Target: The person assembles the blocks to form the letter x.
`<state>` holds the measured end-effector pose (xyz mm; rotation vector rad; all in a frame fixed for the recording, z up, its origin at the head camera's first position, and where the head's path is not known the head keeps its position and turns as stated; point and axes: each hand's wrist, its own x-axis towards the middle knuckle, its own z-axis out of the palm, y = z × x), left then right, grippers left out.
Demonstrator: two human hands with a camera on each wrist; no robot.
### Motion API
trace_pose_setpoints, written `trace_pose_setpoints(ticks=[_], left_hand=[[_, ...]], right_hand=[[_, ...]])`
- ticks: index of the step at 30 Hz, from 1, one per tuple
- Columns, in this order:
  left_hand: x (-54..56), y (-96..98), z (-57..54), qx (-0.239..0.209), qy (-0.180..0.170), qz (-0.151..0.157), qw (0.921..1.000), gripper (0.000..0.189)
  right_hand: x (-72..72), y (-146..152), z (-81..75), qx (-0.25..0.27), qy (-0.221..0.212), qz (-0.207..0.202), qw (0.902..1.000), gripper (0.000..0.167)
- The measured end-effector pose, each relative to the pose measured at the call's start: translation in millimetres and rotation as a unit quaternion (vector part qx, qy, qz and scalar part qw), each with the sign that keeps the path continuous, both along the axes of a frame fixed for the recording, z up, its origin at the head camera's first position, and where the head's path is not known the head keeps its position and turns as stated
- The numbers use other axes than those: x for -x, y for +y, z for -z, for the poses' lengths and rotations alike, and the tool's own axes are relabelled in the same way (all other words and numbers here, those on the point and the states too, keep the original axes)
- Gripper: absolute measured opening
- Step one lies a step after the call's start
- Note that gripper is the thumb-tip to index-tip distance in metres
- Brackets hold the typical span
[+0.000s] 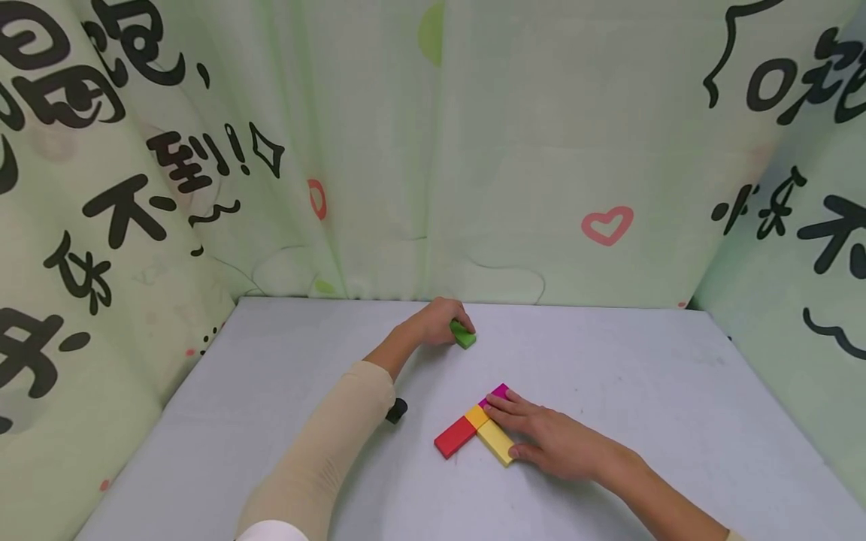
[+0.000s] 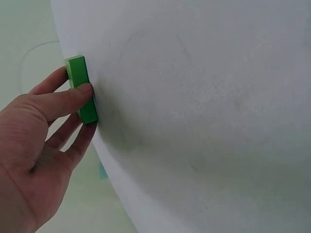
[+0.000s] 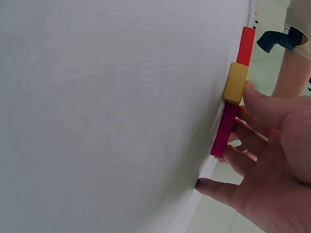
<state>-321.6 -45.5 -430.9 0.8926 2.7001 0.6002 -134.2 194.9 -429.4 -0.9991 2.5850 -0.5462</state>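
My left hand (image 1: 440, 321) pinches a green block (image 1: 463, 335) between thumb and fingers, toward the table's far edge. In the left wrist view, the green block (image 2: 80, 90) stands out with the thumb across its face. Nearer the middle, a red block (image 1: 455, 436), a small orange block (image 1: 476, 416) and a magenta block (image 1: 500, 392) form a slanting row. A yellow block (image 1: 495, 442) juts from this row toward me. My right hand (image 1: 558, 439) lies beside them, fingers extended over the magenta block and thumb at the yellow block's near end.
The blocks lie on a white-covered table (image 1: 629, 376). Pale green curtains (image 1: 379, 150) with dark lettering hang behind it and on both sides. A black wrist camera (image 1: 397, 410) sticks out by my left sleeve.
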Motion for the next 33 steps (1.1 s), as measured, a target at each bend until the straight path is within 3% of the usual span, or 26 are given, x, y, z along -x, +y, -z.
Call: trace_pose_setpoints(ticks=[17,33], left_hand=[[-7.5,-2.4,-6.0,0.019,-0.004,0.003,0.9998,0.032],[-22.1,-7.7,-12.8,0.025,-0.009,0.053,0.9982,0.033]], right_hand=[[-0.5,-0.8,-1.2,-0.003,0.000,-0.004,1.0000,0.068],[-0.5,1.1,-1.1,0.005,0.017,-0.008,0.9998,0.066]])
